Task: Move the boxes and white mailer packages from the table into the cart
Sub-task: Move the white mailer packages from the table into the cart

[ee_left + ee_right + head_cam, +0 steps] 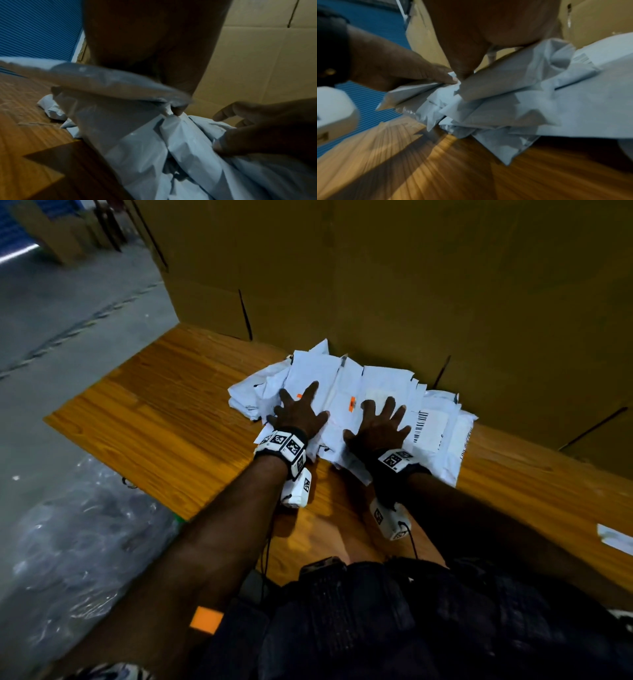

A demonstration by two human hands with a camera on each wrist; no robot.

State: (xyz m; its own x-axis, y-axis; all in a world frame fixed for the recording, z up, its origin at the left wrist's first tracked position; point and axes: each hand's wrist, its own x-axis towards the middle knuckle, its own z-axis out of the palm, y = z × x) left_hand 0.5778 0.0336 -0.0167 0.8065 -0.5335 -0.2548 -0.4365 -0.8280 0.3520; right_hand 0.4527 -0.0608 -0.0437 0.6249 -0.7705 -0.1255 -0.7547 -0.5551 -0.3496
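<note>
A pile of white mailer packages (349, 381) lies on the wooden table (164, 412), pushed up against large cardboard boxes (376, 268). My left hand (299, 414) lies flat on the pile's left part with fingers spread. My right hand (378, 424) presses flat on the middle, beside a mailer with a barcode label (431, 426). In the left wrist view the crumpled mailers (145, 148) lie under my palm and the thumb tip touches them. The right wrist view has the mailers (505, 102) bunched between both hands. No cart is in view.
A small white package (615, 537) lies alone near the table's right edge. Clear plastic wrap (85, 542) lies on the grey floor left of the table. The cardboard boxes wall off the table's far side. A blue ribbed shutter (37, 27) stands at the far left.
</note>
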